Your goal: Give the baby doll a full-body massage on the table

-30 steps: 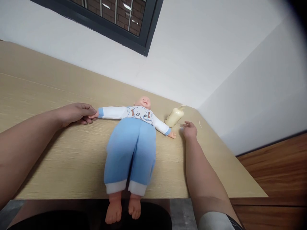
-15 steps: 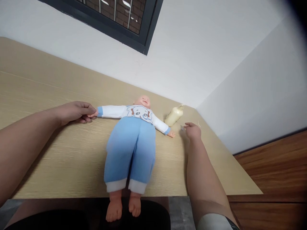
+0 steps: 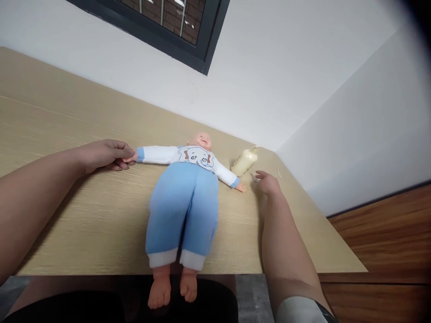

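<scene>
A baby doll (image 3: 183, 197) in pale blue trousers and a white top with a cartoon face lies on its back, arms spread, its bare feet past the table's front edge. My left hand (image 3: 107, 154) is closed around the doll's small hand at the left, with the sleeve stretched out. Beyond the doll's other hand, my right hand (image 3: 267, 182) hovers low over the table with its fingers apart. A small whitish object (image 3: 254, 177) shows at its fingertips, too small to name. Close by stands a cream-coloured bottle (image 3: 245, 162), tilted in view, with dark print.
The light wood table (image 3: 111, 224) runs up to a white wall. A thin pale strip (image 3: 279, 172) lies right of my right hand. Brown wooden panels (image 3: 387, 233) stand at the right, and a dark window frame (image 3: 202, 58) is above.
My right hand has moved slightly left, toward the small whitish object, and its fingers look more stretched out. My left hand keeps its hold on the doll's hand.
</scene>
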Demonstrator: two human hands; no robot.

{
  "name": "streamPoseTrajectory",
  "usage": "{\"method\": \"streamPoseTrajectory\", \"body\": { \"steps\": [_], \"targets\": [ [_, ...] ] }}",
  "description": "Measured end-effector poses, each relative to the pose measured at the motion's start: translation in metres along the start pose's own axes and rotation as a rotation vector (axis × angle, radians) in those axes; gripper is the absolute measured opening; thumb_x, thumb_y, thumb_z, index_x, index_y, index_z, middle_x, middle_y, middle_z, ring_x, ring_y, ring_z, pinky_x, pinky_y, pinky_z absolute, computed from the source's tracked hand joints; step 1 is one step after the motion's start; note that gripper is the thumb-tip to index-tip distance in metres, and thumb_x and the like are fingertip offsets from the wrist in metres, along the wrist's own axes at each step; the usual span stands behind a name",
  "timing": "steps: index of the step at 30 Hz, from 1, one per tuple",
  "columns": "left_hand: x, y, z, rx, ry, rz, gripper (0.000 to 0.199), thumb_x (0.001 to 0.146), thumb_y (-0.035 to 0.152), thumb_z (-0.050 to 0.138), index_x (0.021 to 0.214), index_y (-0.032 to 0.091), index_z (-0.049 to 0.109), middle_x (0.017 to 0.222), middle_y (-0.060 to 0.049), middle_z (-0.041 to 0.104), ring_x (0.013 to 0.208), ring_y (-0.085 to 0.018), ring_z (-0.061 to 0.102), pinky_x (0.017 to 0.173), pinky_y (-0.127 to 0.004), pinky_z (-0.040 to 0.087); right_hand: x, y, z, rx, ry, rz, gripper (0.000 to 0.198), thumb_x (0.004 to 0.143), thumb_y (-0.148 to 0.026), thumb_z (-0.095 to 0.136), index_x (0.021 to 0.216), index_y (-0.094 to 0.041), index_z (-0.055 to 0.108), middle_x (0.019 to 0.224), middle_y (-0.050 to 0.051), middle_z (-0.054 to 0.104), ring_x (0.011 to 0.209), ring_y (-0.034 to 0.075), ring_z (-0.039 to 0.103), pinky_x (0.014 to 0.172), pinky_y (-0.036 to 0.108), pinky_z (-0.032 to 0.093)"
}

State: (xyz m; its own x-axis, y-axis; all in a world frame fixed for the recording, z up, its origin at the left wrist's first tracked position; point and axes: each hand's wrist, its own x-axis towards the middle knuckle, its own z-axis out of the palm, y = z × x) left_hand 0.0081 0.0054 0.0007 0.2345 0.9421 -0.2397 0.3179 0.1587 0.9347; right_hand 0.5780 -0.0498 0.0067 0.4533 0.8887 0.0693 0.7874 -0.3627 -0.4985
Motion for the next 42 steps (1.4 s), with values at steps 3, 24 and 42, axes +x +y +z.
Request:
{"method": "streamPoseTrajectory", "body": {
  "steps": [3, 24, 42],
  "targets": [
    [0.001, -0.002, -0.002, -0.008, -0.023, 0.002, 0.034, 0.068, 0.047, 0.077, 0.071, 0.017, 0.062, 0.07, -0.001, 0.056, 0.056, -0.009, 0.046, 0.048, -0.016, 0.039, 0.004, 0.007, -0.001, -0.008, 0.017, 0.024, 0.07, 0.059, -0.013, 0.073, 0.127, -0.025, 0.066, 0.12, 0.008, 0.073, 0.107, 0.029, 0.07, 0.084, 0.034, 0.055],
    [0.004, -0.006, -0.005, 0.008, 0.009, -0.005, 0.038, 0.066, 0.049, 0.08, 0.072, 0.016, 0.062, 0.073, -0.003, 0.058, 0.06, -0.009, 0.05, 0.048, -0.015, 0.042, 0.017, 0.017, 0.005, 0.043, 0.094, 0.086, 0.054, 0.062, -0.021, 0.073, 0.115, -0.024, 0.068, 0.11, 0.008, 0.075, 0.112, 0.031, 0.067, 0.097, 0.044, 0.052],
    [0.006, -0.007, -0.006, 0.009, 0.003, -0.002, 0.037, 0.067, 0.049, 0.079, 0.074, 0.016, 0.063, 0.072, -0.003, 0.06, 0.058, -0.009, 0.05, 0.048, -0.015, 0.043, 0.012, 0.011, 0.014, 0.077, 0.015, -0.038, 0.069, 0.063, -0.01, 0.064, 0.13, -0.027, 0.064, 0.126, 0.006, 0.071, 0.113, 0.027, 0.067, 0.091, 0.035, 0.055]
  ]
}}
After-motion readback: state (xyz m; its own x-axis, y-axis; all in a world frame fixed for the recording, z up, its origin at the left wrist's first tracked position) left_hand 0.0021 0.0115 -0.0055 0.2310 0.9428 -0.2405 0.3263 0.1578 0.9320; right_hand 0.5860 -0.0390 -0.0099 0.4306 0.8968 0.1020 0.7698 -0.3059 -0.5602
